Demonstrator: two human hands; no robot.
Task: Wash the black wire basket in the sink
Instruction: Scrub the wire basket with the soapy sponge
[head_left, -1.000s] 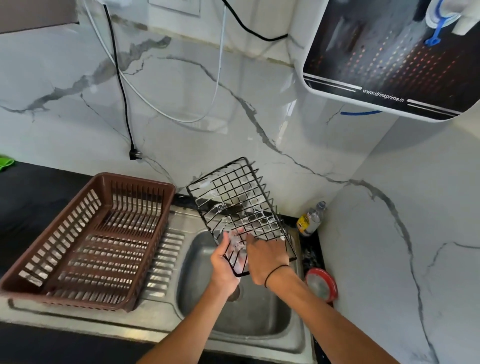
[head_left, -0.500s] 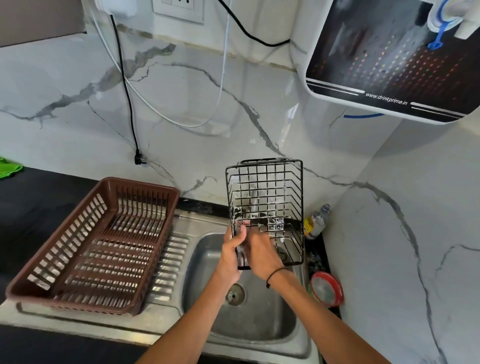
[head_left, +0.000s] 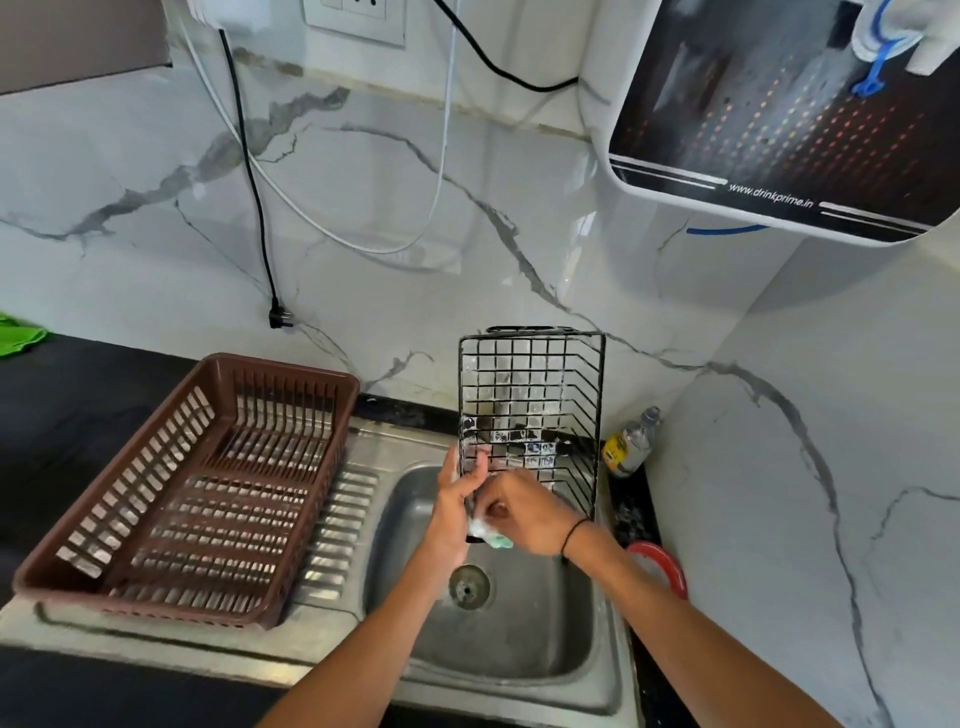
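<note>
black wire basket (head_left: 531, 410) upright over sink (head_left: 498, 644), soap-flecked

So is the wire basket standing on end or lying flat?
On end: the black wire basket stands upright over the sink, held at its lower edge.

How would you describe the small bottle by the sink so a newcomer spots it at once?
Start at the steel sink and go to its far right corner, where the two marble walls meet. The small bottle stands there, just right of the black wire basket. It alone is clear plastic with a yellow label.
</note>
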